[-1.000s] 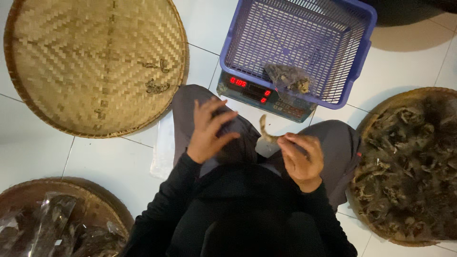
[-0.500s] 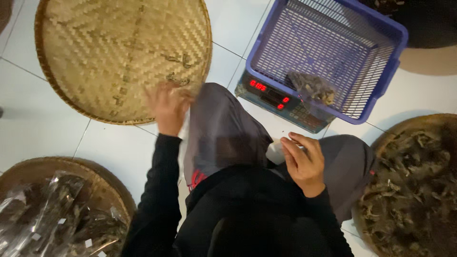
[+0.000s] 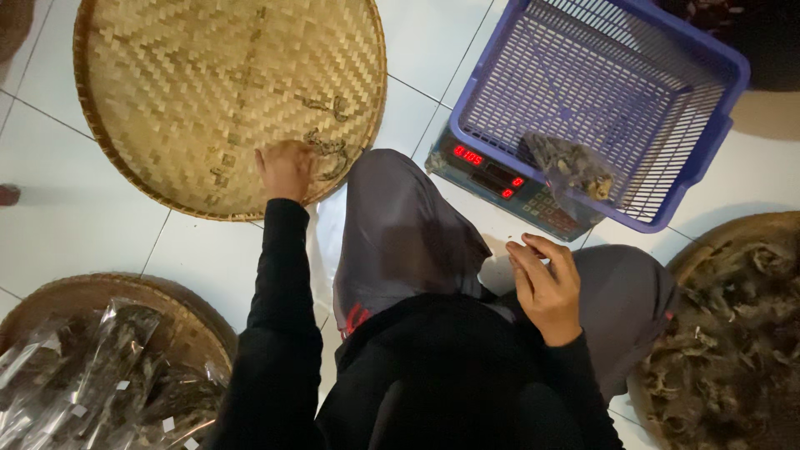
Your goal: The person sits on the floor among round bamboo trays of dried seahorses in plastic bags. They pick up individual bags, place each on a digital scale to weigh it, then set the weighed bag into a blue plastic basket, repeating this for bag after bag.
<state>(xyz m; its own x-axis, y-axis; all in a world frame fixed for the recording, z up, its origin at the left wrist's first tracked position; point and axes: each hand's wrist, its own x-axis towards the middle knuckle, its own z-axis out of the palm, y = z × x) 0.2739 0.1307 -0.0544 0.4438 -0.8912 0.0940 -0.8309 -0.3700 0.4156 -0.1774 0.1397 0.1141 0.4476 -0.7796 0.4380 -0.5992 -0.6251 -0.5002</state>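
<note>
My left hand (image 3: 286,169) reaches out to the near rim of a large round woven bamboo tray (image 3: 192,92). Its fingers are bent down onto the weave beside a few dark dried scraps (image 3: 329,150), and I cannot see what is under them. My right hand (image 3: 546,287) hovers by my right knee with thumb and fingers drawn together, nothing visible in them. In front of it a blue plastic basket (image 3: 708,125) stands on a digital scale (image 3: 500,179) with a red display. A small clear bag of dried pieces (image 3: 571,167) lies in the basket.
A round tray heaped with dark dried pieces (image 3: 733,350) lies at my right. Another tray with several filled clear packets (image 3: 92,367) sits at the lower left. I sit on a white tiled floor (image 3: 83,242), grey-clad knees between the trays.
My left hand left my lap and stretched forward-left onto the bamboo tray's rim. The right hand stayed by my knee; the curved dried piece it held is no longer visible.
</note>
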